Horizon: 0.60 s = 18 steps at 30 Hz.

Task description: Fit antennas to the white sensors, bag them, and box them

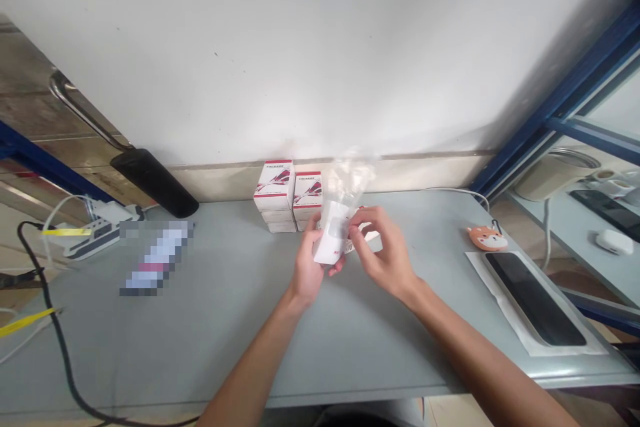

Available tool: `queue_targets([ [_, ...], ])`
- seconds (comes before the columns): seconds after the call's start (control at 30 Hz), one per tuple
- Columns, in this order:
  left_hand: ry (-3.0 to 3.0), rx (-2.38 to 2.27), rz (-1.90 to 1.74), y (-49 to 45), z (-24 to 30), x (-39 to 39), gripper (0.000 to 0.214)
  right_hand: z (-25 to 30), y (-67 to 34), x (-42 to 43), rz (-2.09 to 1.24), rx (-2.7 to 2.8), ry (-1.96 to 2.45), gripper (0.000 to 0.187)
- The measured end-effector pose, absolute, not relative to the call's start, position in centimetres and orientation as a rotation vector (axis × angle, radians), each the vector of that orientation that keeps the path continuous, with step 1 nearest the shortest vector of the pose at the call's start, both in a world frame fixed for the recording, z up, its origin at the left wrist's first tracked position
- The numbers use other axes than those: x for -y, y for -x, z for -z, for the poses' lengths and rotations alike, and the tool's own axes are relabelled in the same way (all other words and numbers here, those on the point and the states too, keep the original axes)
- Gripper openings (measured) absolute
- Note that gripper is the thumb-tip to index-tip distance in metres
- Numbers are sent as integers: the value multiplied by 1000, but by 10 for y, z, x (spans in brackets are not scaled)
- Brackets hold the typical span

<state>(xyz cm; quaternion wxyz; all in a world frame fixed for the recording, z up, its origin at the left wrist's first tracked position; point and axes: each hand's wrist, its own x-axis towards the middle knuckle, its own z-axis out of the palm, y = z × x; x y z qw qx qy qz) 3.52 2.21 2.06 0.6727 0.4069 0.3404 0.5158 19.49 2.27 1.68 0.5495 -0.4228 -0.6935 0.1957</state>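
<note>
Grey table (210, 347): stacked white boxes (274, 195), power strip (100, 233), probably phone (535, 299).

Here's a small white box (331, 233), red print showing near its lower end, sitting tilted inside a clear plastic bag (353, 177); the left hand (306, 261) has it gripped around the lower part, fingers wrapped up its side; the right hand (384, 250) comes in from the other side, fingertips (356, 230) pinched against the plastic right beside the box; above the box the bag stands up loose and crumpled, its empty top rising past the fingers, glossy and see-through.
</note>
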Motion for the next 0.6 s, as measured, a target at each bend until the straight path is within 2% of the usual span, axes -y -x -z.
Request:
queue_targets([
  [0.17,-893,-637,-1057,-34,-19,-24,26,-24,-198,-28,-1045,1238,1116,39],
  [0.27,-950,-661,-1085,-34,-18,-24,19,-28,-204,-33,-1329,1234,1064,39],
  [0.47,-813,-645,-1158,-35,-20,-25,23,-21,-195,-28,-1063,1188,1053,37],
  [0.6,-757,-682,-1208,-34,-20,-27,33,-17,-187,-26,-1077,1107,988,33],
])
